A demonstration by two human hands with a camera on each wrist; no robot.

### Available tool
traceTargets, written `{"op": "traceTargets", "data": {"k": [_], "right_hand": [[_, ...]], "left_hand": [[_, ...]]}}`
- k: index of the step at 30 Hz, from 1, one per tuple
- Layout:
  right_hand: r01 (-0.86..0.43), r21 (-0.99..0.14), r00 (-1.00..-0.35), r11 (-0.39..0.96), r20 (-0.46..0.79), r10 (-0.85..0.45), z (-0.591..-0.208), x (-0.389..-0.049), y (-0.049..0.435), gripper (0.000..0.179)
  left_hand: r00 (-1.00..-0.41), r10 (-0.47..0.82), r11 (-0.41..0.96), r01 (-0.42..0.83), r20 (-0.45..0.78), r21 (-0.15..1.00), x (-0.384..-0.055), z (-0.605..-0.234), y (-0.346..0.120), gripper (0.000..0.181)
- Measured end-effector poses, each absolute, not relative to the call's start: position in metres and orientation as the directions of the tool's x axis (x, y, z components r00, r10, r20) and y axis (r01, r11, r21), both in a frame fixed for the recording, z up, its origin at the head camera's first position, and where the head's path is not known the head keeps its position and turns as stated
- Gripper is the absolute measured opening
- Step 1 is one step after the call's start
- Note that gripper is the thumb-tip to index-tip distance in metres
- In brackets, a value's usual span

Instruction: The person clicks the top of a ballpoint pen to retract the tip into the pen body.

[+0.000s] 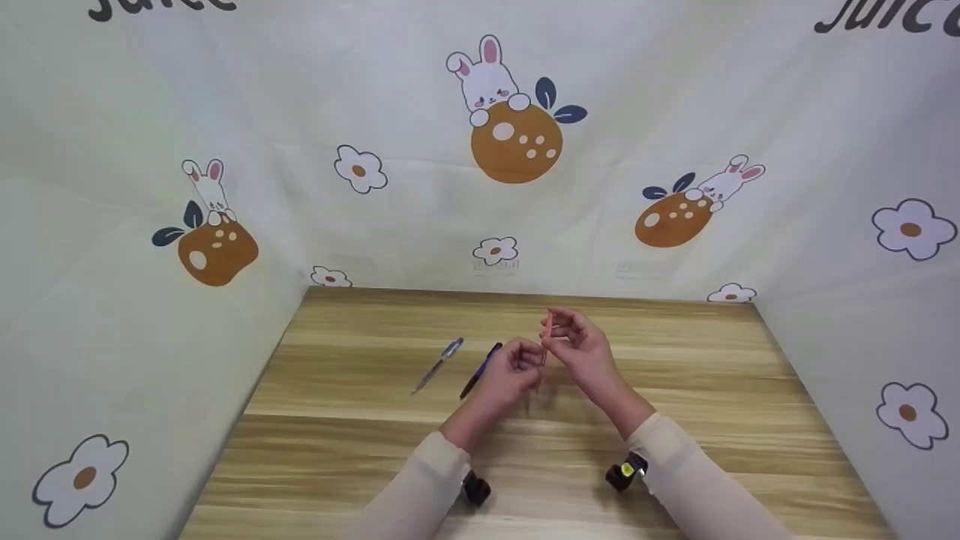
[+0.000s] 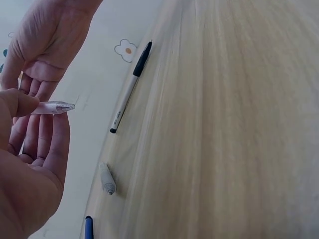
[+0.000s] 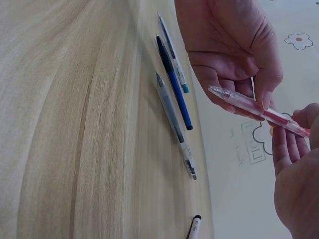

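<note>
Both hands hold one pen (image 3: 244,103) with a clear barrel and a red rear part, raised over the table. My left hand (image 1: 517,367) pinches the clear barrel between thumb and fingers, the clear cone-shaped tip sticking out toward me in the left wrist view. My right hand (image 1: 586,352) pinches the red end, its thumb and fingers on either side. Just left of my left hand lies a blue pen with a black grip (image 3: 174,84). Beside it is a clear pen (image 3: 172,112) with a dark lower refill.
On the wooden table (image 1: 337,450) are also a clear pen with a teal end (image 3: 172,52) and a white pen with a black grip (image 2: 130,89). A pale cloth (image 1: 420,217) printed with rabbits and flowers walls the table at the back and sides.
</note>
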State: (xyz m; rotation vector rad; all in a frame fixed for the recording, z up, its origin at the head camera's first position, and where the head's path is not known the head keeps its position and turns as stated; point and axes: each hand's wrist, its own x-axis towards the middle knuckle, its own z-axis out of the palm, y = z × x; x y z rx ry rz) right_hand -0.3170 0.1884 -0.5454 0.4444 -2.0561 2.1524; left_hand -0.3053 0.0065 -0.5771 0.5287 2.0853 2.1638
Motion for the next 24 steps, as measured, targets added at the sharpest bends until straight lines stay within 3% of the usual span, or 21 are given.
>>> {"op": "traceTargets", "data": {"k": [13,24], "right_hand": [[-0.286,-0.958,-0.953,-0.004,0.285,-0.099,-0.549,-0.322,0.187,0.061],[-0.292,-0.949,-0.946,0.122,0.268,-0.18,-0.556,-0.33,0.185,0.067]], "left_hand": [[-0.954,0.248,0.072,0.195,0.171,0.978,-0.307,-0.576,-0.007,0.028],[-0.956,0.238,0.204,0.224,0.173,0.953,-0.31,-0.574,-0.027,0.024]]}}
